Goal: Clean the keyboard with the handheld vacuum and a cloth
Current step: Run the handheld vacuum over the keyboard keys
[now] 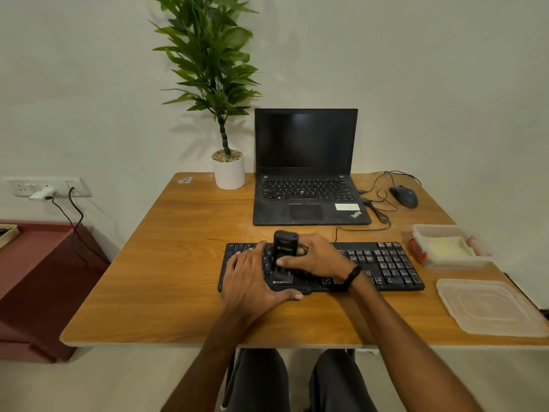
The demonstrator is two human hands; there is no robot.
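Note:
A black keyboard (pixel 386 263) lies near the front of the wooden desk (pixel 166 263). My right hand (pixel 315 257) grips a small black handheld vacuum (pixel 283 248), which stands upright with its nozzle down on the keys left of centre. My left hand (pixel 252 281) lies flat on the keyboard's left part, thumb hooked around the front edge. A pale yellow cloth (pixel 445 246) sits in an open clear plastic box (pixel 421 233) to the right of the keyboard.
Behind the keyboard stands an open black laptop (pixel 306 173), with a potted plant (pixel 228 171) to its left and a wired mouse (pixel 404 196) to its right. The box's clear lid (pixel 487 307) lies at the front right. Cables trail between laptop and keyboard.

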